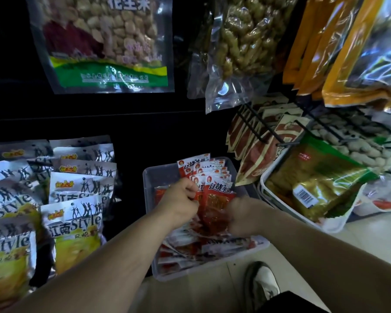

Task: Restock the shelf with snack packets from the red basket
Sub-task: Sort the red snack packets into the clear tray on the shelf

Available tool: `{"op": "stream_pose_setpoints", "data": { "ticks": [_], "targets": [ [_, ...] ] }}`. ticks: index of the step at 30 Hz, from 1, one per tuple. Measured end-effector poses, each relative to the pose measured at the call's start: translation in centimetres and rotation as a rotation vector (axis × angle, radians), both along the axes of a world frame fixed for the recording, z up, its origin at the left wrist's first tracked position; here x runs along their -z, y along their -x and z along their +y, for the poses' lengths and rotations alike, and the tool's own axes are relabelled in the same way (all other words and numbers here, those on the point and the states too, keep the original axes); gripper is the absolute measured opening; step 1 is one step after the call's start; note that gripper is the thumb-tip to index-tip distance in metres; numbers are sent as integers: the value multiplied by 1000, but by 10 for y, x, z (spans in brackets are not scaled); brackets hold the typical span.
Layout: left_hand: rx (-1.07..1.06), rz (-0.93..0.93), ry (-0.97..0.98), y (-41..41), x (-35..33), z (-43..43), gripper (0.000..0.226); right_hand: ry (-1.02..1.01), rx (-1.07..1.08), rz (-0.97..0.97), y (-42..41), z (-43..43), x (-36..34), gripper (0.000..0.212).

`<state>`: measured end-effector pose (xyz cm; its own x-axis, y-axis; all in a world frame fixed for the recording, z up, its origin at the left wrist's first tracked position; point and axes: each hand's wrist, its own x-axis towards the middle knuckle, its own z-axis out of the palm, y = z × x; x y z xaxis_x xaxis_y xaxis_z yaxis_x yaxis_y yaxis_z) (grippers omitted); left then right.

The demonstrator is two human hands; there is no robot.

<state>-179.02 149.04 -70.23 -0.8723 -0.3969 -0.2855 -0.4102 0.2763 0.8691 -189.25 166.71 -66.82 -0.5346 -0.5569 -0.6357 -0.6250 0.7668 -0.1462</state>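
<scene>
Head camera gives me both hands low in the middle of the frame. Fingers [193, 192] of the left hand [181, 199] are curled tight, pinching the top left of the front red packet [216, 205]. At its 4 o'clock, the right hand [242, 219] is smeared with blur; its fingers curl round that same packet's right edge, so both hands are clamped on it.

That packet stands upright at the front of a row of red packets [203, 170] running toward 12 o'clock inside a clear bin [149, 177]. More loose red packets [201, 247] lie flat in the bin at 6 o'clock, under my view of the wrists.

At 3 o'clock of the bin a white basket [263, 184] holds green-and-gold packets [321, 177]. At 9 o'clock, silver-and-yellow packets [77, 213] stand in rows. A bag of peanuts [104, 41] hangs at 11 o'clock. A shoe [262, 283] rests on the pale floor at 5 o'clock.
</scene>
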Motion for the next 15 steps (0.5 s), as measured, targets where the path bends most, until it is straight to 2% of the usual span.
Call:
{"op": "stream_pose_setpoints", "data": {
  "ticks": [2,3,6,7,8,10,11,13,15],
  "targets": [
    [4,-1,-6,-5,-4,-1,37,18,74,-206,-4,-1,1,55],
    [7,-7,-8,-7,-5,-2,38,21,131,-296,-7,-3,3,59],
    [10,-30,-16,-13,-6,-7,37,50,175,-362,-7,-10,21,12],
    [8,-33,-16,-14,-6,-9,36,67,187,-346,-7,-11,26,17],
    [8,-34,-17,-14,-5,-10,36,68,223,-345,-7,-11,30,26],
    [15,-26,-27,-12,-3,-10,34,66,331,-321,-4,-11,35,77],
    [22,-26,-33,-10,-1,-8,34,61,350,-308,-2,-11,39,95],
    [42,-31,-38,-6,2,-3,33,50,357,-282,1,-10,42,111],
    [55,-35,-34,-2,5,1,32,108,356,-246,6,-11,44,114]
  ]
}}
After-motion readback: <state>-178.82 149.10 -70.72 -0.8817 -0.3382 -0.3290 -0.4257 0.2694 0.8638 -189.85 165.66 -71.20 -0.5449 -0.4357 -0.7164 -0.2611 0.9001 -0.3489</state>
